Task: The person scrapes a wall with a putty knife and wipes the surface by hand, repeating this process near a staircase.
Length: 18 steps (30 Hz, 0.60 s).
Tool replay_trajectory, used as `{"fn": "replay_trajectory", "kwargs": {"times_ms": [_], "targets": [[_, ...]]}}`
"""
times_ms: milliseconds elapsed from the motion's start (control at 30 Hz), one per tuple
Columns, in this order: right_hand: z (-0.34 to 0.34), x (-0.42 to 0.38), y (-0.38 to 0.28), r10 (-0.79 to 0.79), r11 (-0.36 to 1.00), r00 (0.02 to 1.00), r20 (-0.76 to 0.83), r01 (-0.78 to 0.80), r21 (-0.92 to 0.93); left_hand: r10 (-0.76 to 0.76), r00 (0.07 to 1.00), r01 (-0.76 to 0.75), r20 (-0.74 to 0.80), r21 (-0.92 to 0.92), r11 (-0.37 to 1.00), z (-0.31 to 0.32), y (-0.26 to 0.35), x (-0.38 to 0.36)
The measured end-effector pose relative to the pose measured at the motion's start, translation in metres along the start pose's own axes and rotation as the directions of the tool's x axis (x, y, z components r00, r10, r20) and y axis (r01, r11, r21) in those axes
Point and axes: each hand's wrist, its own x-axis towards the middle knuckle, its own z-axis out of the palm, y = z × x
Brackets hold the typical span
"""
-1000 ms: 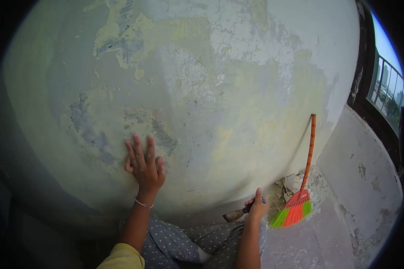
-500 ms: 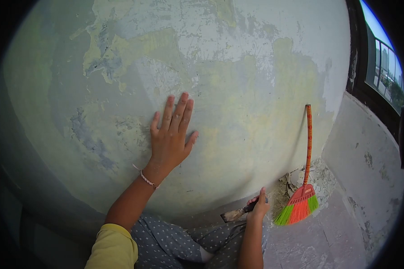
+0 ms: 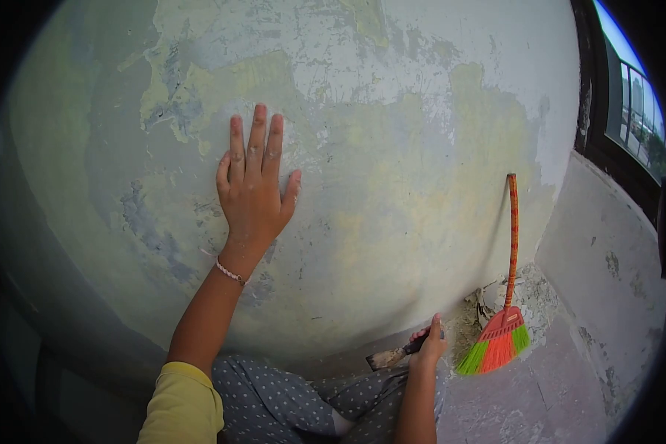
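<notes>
My left hand (image 3: pixel 252 189) lies flat on the peeling wall (image 3: pixel 392 163), fingers together and pointing up, palm against the patchy yellow and grey paint. A thin bracelet circles that wrist. Low down near the floor, my right hand (image 3: pixel 428 346) is closed around the dark handle of a scraper (image 3: pixel 391 355); its worn blade points left, close to the base of the wall. My knees in dotted grey trousers show at the bottom.
An orange broom (image 3: pixel 506 296) with orange and green bristles leans upright in the corner, over a heap of paint and plaster debris (image 3: pixel 488 305). A side wall (image 3: pixel 607 259) runs on the right below a window with a railing (image 3: pixel 633 103).
My left hand has slid up the wall, from low left to higher up. The right hand and scraper have stayed near the floor.
</notes>
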Motion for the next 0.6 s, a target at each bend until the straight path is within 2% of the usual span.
{"fn": "replay_trajectory", "kwargs": {"times_ms": [200, 333, 400, 433, 500, 533, 600], "targets": [[-0.005, 0.005, 0.002, 0.005, 1.000, 1.000, -0.014, -0.005, -0.009, -0.010, 0.985, 0.006, -0.171, -0.023, 1.000, 0.009, 0.010, 0.066], [-0.006, 0.005, 0.004, -0.002, 1.000, 1.000, -0.007, 0.002, 0.000, 0.035, 0.983, -0.037, -0.182, -0.004, 0.999, 0.013, 0.010, 0.073], [-0.007, 0.005, 0.003, -0.013, 1.000, 1.000, 0.003, 0.013, 0.012, 0.173, 0.983, -0.174, -0.054, -0.005, 0.985, 0.007, 0.007, 0.063], [-0.007, 0.005, 0.002, -0.026, 0.999, 1.000, 0.009, 0.025, 0.029, 0.171, 0.984, -0.172, -0.051, -0.002, 0.985, 0.005, 0.007, 0.055], [-0.001, -0.003, -0.004, -0.053, 0.998, 0.998, 0.042, 0.051, 0.049, 0.339, 0.932, -0.338, 0.127, -0.032, 0.941, 0.002, 0.006, 0.036], [0.004, -0.008, -0.008, -0.083, 0.994, 0.994, 0.072, 0.078, 0.072, 0.340, 0.932, -0.339, 0.127, -0.029, 0.940, 0.001, 0.004, 0.027], [0.014, -0.019, -0.016, -0.112, 0.991, 0.991, 0.068, 0.106, 0.076, 0.550, 0.793, -0.564, 0.261, -0.025, 0.825, -0.004, -0.008, 0.014]]}}
